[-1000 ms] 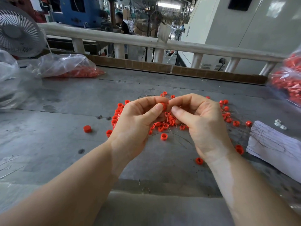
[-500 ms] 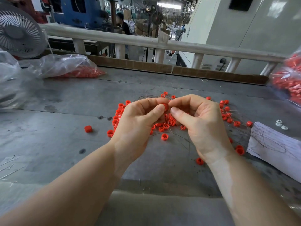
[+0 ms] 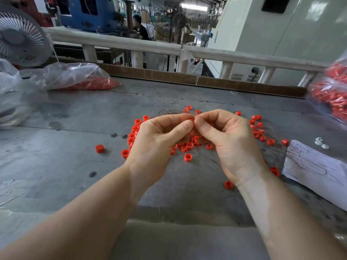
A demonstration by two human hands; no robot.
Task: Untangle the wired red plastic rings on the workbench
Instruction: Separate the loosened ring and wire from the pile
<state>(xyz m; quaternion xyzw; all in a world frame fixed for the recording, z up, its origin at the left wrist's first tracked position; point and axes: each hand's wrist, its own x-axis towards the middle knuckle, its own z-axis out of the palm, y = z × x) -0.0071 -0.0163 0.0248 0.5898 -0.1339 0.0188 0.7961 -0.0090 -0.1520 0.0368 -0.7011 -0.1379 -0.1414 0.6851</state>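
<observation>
Head view: my left hand (image 3: 159,143) and right hand (image 3: 229,139) pinch one red ring (image 3: 191,121) above the wired pile (image 3: 189,143) on the workbench (image 3: 75,166); hard pulling risks tightening the tangle.

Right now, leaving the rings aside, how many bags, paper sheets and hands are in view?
Bags: 3
Paper: 1
Hands: 2, left hand and right hand, pinching one ring
Total: 6

Rings (image 3: 260,132) + paper (image 3: 315,169) block rt, bench (image 3: 56,166) lft open
</observation>
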